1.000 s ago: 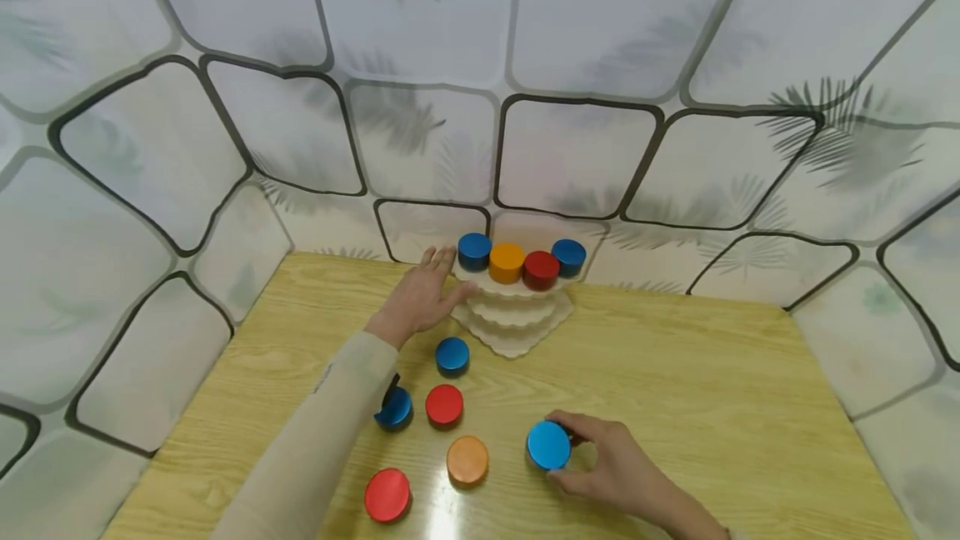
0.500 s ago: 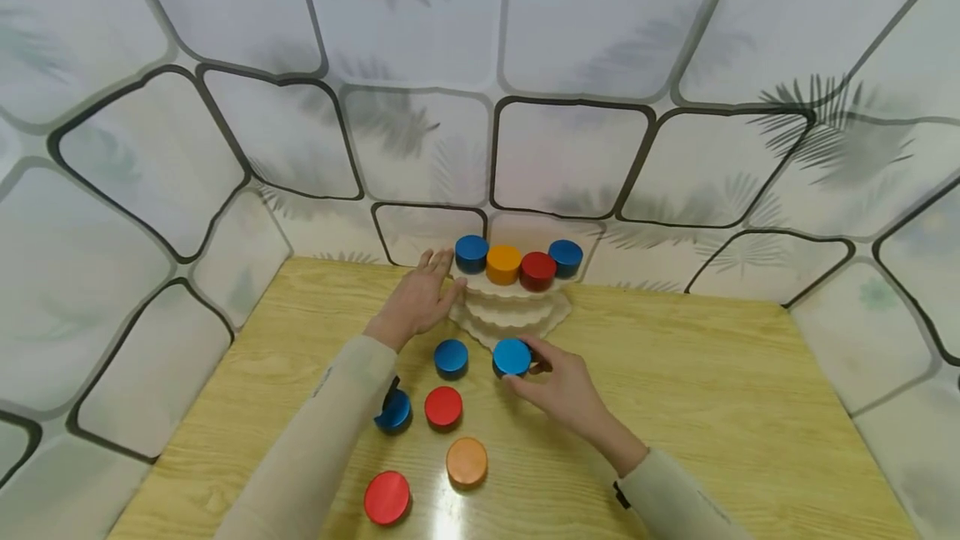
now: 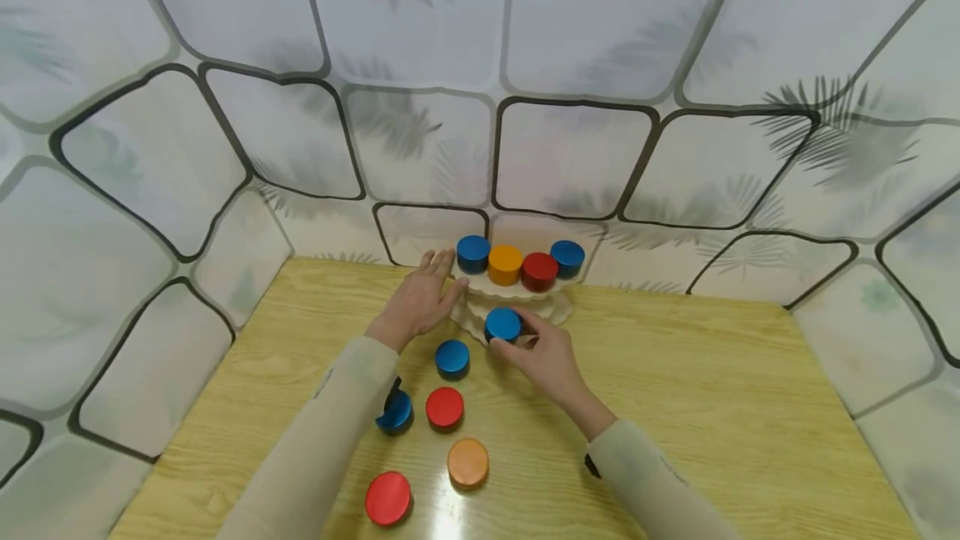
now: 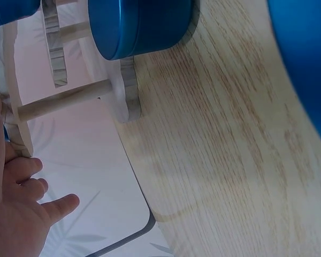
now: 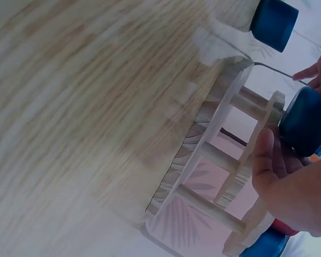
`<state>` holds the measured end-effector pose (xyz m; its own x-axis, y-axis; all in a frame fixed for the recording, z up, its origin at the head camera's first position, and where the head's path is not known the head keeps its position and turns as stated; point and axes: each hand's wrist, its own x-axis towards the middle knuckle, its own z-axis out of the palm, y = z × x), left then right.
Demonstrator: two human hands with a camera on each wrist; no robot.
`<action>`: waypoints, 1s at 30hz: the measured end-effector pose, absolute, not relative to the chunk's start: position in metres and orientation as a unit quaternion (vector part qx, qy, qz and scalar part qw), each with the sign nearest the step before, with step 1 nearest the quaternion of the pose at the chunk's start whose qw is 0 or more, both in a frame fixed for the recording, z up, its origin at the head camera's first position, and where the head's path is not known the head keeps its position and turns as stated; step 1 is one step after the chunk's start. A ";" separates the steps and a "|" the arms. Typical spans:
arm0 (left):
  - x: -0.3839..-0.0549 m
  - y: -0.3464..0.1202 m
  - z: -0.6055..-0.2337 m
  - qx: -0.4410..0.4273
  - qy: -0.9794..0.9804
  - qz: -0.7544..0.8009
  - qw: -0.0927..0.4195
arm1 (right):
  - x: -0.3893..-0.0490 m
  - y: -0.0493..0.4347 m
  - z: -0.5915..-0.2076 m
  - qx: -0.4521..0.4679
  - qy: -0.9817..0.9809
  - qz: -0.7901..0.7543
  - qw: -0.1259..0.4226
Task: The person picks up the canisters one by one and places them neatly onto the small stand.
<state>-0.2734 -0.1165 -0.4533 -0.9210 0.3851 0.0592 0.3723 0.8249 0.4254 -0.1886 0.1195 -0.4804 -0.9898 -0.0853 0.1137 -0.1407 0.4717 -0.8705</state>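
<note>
One blue disc (image 3: 502, 324) is pinched in the right hand (image 3: 546, 357), thumb and fingers closed in to the disc's width on its sides. It is at 6 o'clock from the centre of the stand (image 3: 553, 307), taking 12 as towards the wall, and in the left wrist view it is level with the middle tier (image 4: 54, 48); whether it touches the wood I cannot tell. At 9 o'clock, the left hand (image 3: 418, 294) holds the edge of the top tier (image 5: 252, 228), thumb over it and the other fingers alongside; how firmly, I cannot tell. On that tier is a row of four discs (image 3: 505, 265), blue, orange, red and blue. Five loose discs (image 3: 445, 407) lie on the table (image 3: 712, 407) between 6 and 8 o'clock.

The step in hand looks like setting the disc on the middle tier, the top row being laid already. The next move seems to call for a little travel towards 12, a level lowering and a gentle release, with the left hand steadying the stand.
</note>
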 end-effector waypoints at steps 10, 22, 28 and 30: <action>-0.274 -0.116 -0.452 0.195 0.956 0.216 0.017 | -0.195 0.111 -0.480 0.046 -0.867 0.494 0.057; -0.273 -0.116 -0.455 0.197 0.955 0.221 0.006 | -0.195 0.102 -0.482 0.012 -0.841 0.539 0.055; -0.273 -0.116 -0.455 0.202 0.954 0.221 0.001 | -0.197 0.098 -0.486 -0.001 -0.823 0.564 0.067; -0.273 -0.116 -0.454 0.204 0.954 0.221 0.000 | -0.198 0.097 -0.487 -0.003 -0.818 0.570 0.075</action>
